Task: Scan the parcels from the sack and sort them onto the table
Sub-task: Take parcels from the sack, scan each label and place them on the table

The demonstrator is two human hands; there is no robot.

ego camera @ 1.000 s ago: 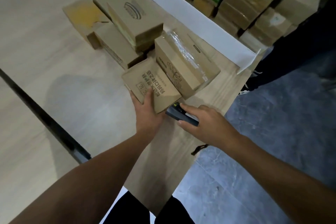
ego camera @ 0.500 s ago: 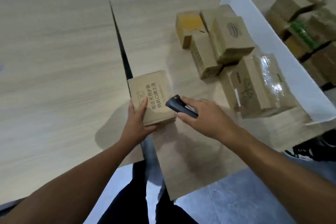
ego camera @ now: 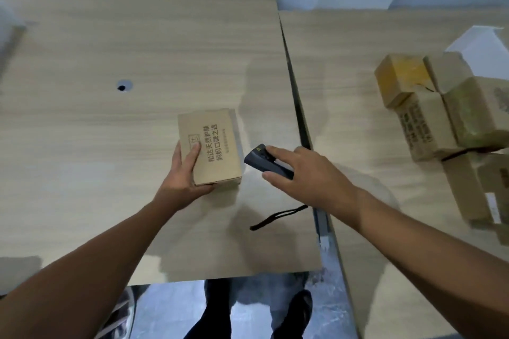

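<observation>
Head view: two wood-grain tables are seen from above, the left table (ego camera: 110, 44) and the right table (ego camera: 338, 69) set side by side with a dark gap (ego camera: 294, 85) between them.
Left hand (ego camera: 184, 175): it is closed round the near left corner of a parcel (ego camera: 213, 143); the thumb is laid on the printed top face and the fingers are curled under the near edge.
Parcel: a brown cardboard box with dark printed characters on top is held flat over the left table, toward its right edge and nearer the near edge than the far one. Whether it rests on the surface or is held just above it cannot be told.
Right hand (ego camera: 307, 173): a dark handheld scanner (ego camera: 261, 159) is gripped, with the index finger stretched along its top and the thumb pressed to its near side.
Scanner: its head is turned toward the parcel's right side, just beside the box and apart from it.
Strap (ego camera: 278, 217): a black loop is trailed from under the right hand across the left table near its right edge.
Other parcels (ego camera: 429, 121): several cardboard boxes are grouped touching one another by the right edge of the right table, one with a yellowish top at the far left of the group.
White board (ego camera: 475, 41): it is stood behind that group.
Hole (ego camera: 123, 87): a round opening is set in the left table, well left of the parcel.
</observation>
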